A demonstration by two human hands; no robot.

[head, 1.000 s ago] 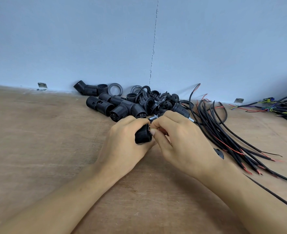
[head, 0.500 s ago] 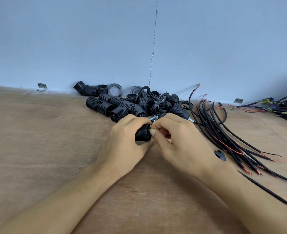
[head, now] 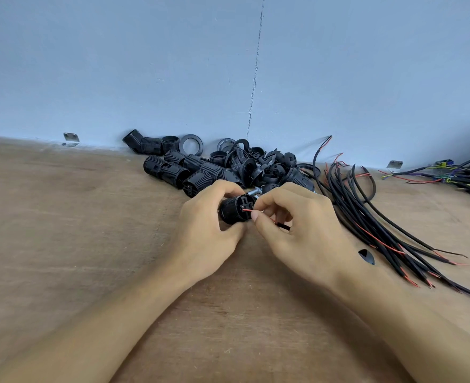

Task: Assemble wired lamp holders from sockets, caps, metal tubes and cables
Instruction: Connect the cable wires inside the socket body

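My left hand (head: 206,230) grips a black ribbed lamp socket (head: 235,210) lying on its side just above the wooden table (head: 62,244), its terminal end turned toward my right hand. My right hand (head: 297,230) pinches a thin red wire (head: 247,210) whose tip touches the socket's end; the black cable (head: 282,225) it belongs to runs back under my fingers. A short metal tube (head: 253,191) shows just behind the socket.
A heap of black sockets, caps and rings (head: 214,167) lies against the blue wall. A fan of black and red cables (head: 380,217) spreads to the right. More coloured wiring (head: 460,175) sits at the far right edge. A small black piece (head: 366,257) lies beside my right wrist.
The socket has turned in my left hand so its terminal end faces my right hand. The red wire tip, hidden before, now shows at the socket's end.
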